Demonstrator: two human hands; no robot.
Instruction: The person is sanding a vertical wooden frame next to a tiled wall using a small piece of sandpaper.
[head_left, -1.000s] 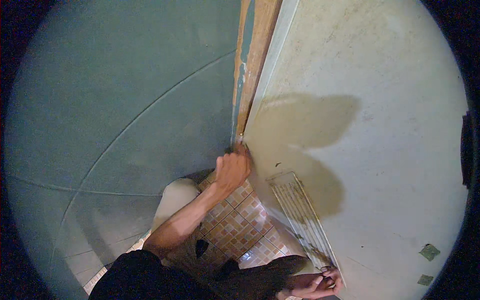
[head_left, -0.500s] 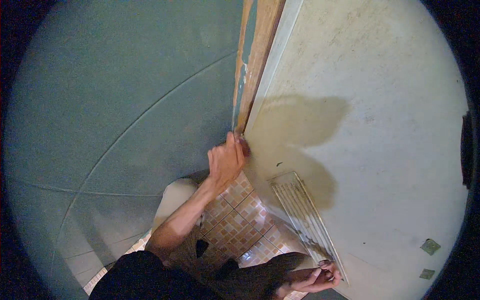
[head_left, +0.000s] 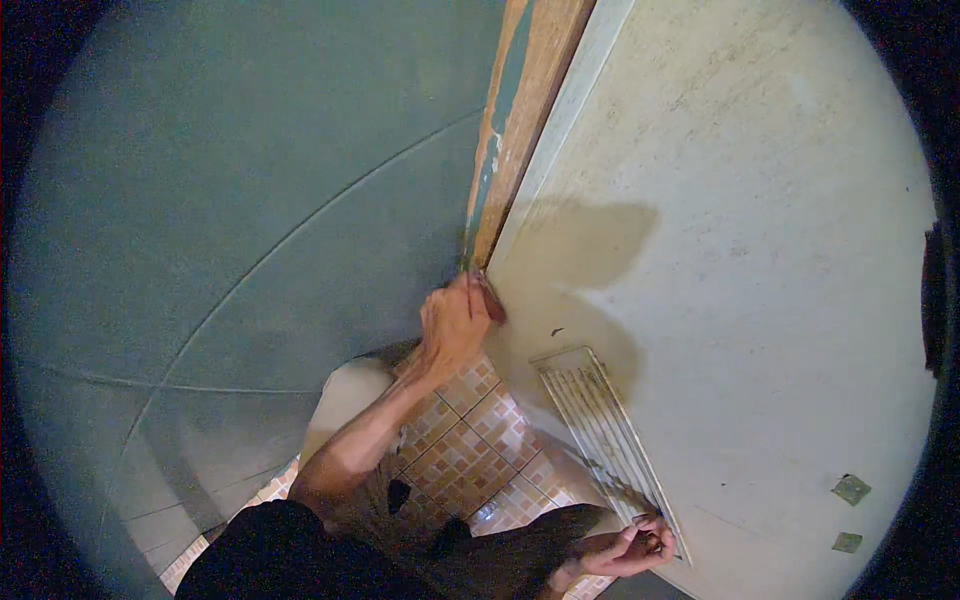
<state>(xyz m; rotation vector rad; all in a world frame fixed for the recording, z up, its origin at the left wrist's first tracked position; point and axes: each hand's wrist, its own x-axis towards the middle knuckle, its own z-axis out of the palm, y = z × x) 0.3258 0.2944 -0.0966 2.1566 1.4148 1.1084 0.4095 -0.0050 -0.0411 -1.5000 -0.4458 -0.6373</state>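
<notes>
My left hand (head_left: 456,318) is closed at the lower end of a wooden door frame strip (head_left: 510,150), whose green paint is partly gone. Its fingers are pressed together against the wood. A dark reddish-brown shape (head_left: 491,300) shows beside the fingers, too unclear to name, and what they hold is hidden. Lower right, my right hand (head_left: 640,547) has its fingers curled at the lower end of a louvred vent grille (head_left: 608,430) set in a pale door (head_left: 760,270). Something small and dark shows at its fingertips, but I cannot make it out.
A green wall (head_left: 240,150) with a curved line across it stands on the left. Below lies a floor of patterned tiles (head_left: 465,425). Two small greenish square patches (head_left: 851,489) mark the door at the lower right.
My left hand has slid slightly down along the wooden strip. My right hand has shifted a little to the left, still by the grille. The view has tilted slightly.
</notes>
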